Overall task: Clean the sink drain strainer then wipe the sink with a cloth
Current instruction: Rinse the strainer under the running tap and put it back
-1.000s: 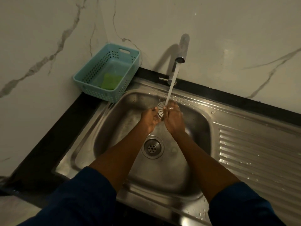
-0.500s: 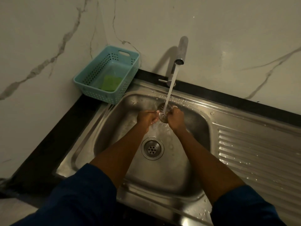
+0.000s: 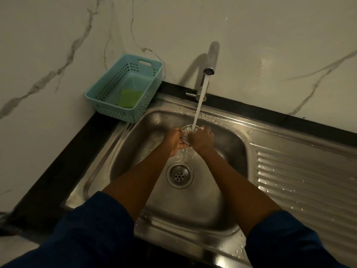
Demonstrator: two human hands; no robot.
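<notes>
Holding strainer clear of the drain, above the sink basin near its back edge, directly under the water stream from the tap. Pinching its rim from both sides: left grip on the near-left, right grip on the right, fingers curled onto the metal.

Probable reason: slotted face turned up into the flow, so water flushes through and drops straight to the open drain below.

Green cloth parked in blue basket at the worktop's back left corner, away from the splash. Likely saved for the wiping step.

Hard to make out:
- Fingertips beneath the strainer, hidden by knuckles.
- Any dirt on the strainer, too dim and small to judge.
- Ribbed drainboard, cut off at the right edge.
</notes>
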